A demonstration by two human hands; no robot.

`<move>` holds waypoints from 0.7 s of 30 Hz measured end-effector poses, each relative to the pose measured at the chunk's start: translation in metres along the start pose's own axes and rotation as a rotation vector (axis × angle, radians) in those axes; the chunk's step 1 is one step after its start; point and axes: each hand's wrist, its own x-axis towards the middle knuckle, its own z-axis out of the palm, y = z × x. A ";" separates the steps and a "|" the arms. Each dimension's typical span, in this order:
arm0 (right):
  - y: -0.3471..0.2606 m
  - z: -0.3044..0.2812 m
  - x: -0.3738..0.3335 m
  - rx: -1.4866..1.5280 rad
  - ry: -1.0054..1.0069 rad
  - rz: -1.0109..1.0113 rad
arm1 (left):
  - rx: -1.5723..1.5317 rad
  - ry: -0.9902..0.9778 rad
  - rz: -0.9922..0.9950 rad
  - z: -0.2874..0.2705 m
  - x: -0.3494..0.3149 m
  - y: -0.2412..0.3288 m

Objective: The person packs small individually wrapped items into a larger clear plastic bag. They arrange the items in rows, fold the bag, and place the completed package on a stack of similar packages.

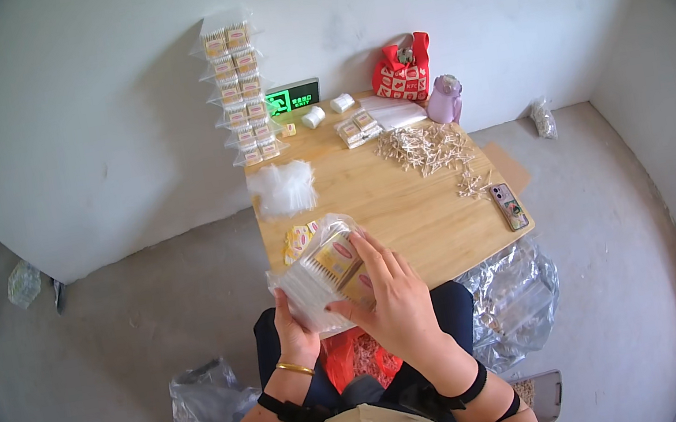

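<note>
Over the near edge of the table I hold a clear plastic pack of cotton swabs (330,257) with yellow and brown printed labels. My left hand (294,330) grips its lower left side, thumb along the plastic. Across the pack's right side lies my right hand (391,296), with its thumb and fingers closed about it. Just beyond the pack are some yellow printed cards (299,241), partly hidden by it. Farther off at the left sits a pile of clear plastic bags (285,188).
A tall stack of packed swabs (238,92) stands at the back left. Loose swabs (426,148) are heaped at the right, near a phone (509,206). A red bag (404,70), a purple bottle (445,100) and smaller swab packs (357,127) are at the back. Plastic sacks (509,298) lie below.
</note>
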 end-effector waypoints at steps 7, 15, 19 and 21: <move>0.008 0.014 0.012 -0.084 0.098 -0.085 | 0.067 -0.088 0.183 0.016 0.000 0.018; -0.002 0.016 0.012 -0.033 0.238 -0.144 | 0.084 -0.080 0.293 0.024 -0.004 0.024; 0.003 0.018 0.010 0.054 0.290 -0.213 | 0.172 -0.103 0.336 0.038 -0.010 0.026; 0.004 0.018 0.010 0.108 0.298 -0.225 | 0.230 -0.094 0.368 0.044 -0.015 0.029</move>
